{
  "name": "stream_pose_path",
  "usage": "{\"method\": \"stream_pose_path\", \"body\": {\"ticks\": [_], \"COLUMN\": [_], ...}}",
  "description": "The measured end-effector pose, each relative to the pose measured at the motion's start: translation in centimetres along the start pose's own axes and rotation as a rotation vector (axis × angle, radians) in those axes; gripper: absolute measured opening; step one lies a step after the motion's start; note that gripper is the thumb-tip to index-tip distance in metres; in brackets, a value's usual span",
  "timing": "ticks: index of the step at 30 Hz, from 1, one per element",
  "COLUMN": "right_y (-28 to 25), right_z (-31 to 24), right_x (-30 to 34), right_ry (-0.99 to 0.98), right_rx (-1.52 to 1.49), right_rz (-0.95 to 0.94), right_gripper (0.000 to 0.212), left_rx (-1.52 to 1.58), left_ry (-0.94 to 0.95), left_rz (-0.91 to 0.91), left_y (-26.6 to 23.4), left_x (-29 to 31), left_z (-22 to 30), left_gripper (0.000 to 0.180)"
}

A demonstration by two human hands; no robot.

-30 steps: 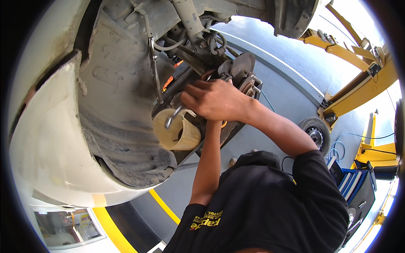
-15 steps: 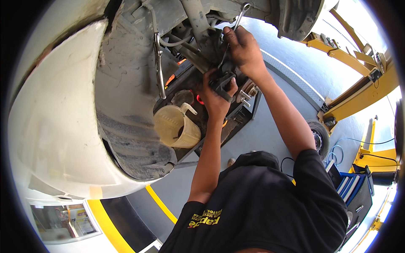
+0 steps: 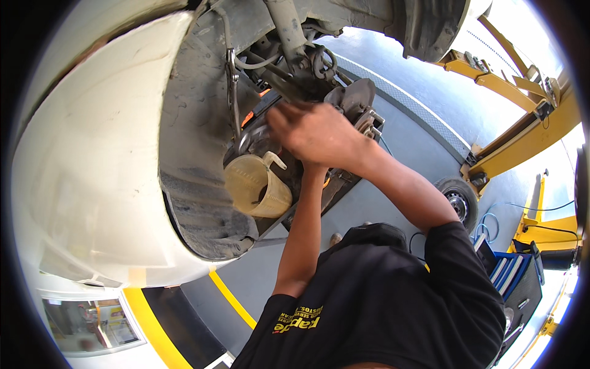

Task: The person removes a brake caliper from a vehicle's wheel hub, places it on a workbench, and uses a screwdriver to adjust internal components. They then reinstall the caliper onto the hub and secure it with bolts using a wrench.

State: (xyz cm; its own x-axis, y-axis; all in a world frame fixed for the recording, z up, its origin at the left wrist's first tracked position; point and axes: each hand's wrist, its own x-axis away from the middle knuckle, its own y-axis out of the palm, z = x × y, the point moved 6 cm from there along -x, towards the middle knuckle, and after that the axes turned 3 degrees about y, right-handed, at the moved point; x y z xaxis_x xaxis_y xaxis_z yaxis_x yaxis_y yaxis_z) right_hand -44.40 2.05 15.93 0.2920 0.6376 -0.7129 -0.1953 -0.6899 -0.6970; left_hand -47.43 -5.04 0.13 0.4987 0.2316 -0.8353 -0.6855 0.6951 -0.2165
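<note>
My right hand crosses in front of my left hand, its fingers curled and smeared by motion. A blurred silvery combination wrench shows beside those fingers, over the tray. Of my left arm the forearm and wrist show; the left hand and anything in it are hidden. Just beyond is the car's suspension strut. A brake disc with wheel studs stands to the right of my hands. Locking pliers hang on the hose at the left.
A translucent plastic jug stands on a dark cart under the hands. The white fender and dusty wheel-arch liner fill the left. At the right are a loose wheel, yellow lift arms and a tool cabinet.
My right hand has swung down and to the left with the wrench, now covering my left hand and the black part it held. The brake disc has come into view.
</note>
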Motion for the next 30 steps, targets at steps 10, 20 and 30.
{"method": "stream_pose_path", "body": {"ticks": [10,20,30], "right_y": [-2.1,2.4,-3.9], "right_z": [12.5,1.1,7.0], "right_x": [0.7,0.0,-0.8], "right_ry": [0.731,0.083,0.399], "right_rx": [-0.423,0.144,-0.284], "right_rz": [0.282,-0.178,0.173], "right_gripper": [0.045,0.025,0.043], "left_rx": [0.158,-0.003,0.032], "left_ry": [-0.232,0.053,-0.067], "left_rz": [-0.033,0.015,-0.036], "left_y": [-1.1,0.1,-0.6], "left_x": [-3.2,0.8,-2.9], "left_z": [4.0,-1.0,3.3], "left_gripper": [0.049,0.052,0.063]}}
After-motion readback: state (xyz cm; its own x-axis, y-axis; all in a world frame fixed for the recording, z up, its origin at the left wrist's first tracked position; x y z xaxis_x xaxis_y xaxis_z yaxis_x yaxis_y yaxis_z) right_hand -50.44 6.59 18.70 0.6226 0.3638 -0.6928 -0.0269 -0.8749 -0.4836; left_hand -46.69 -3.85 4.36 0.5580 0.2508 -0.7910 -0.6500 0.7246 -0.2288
